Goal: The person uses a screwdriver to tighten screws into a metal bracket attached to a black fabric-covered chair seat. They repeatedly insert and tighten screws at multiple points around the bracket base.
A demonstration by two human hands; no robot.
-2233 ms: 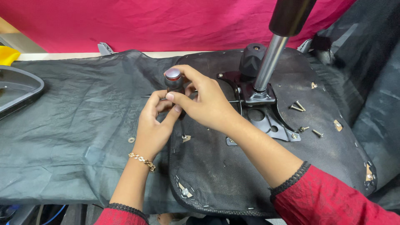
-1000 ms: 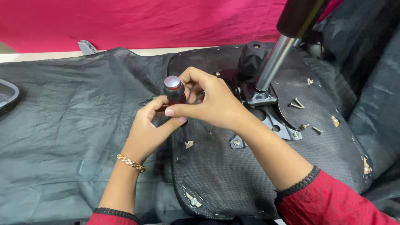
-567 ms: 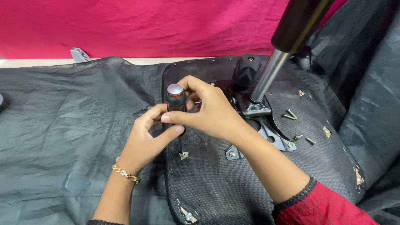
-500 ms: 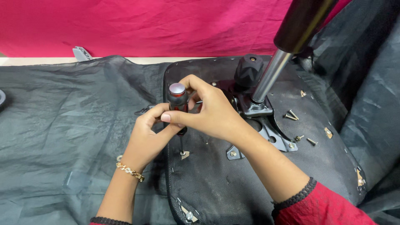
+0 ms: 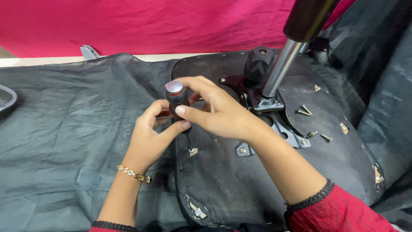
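both hands [image 5: 189, 124] grip screwdriver [image 5: 177, 98], seemingly upright.

You see a magenta cloth [image 5: 141, 25] behind a dark grey, crinkled sheet [image 5: 64, 129]. The seat underside [image 5: 240, 184] is black with a fine woven mesh pattern. The screwdriver [image 5: 177, 99] has a black handle, a red ring and a pale grey cap. The column [image 5: 279, 68] is silver under a black sleeve. Your bracelet [image 5: 134, 173] is gold, your cuffs [image 5: 339, 210] red with black edging.

One screwdriver [image 5: 176, 96], two hands, four loose screws [image 5: 304, 111].
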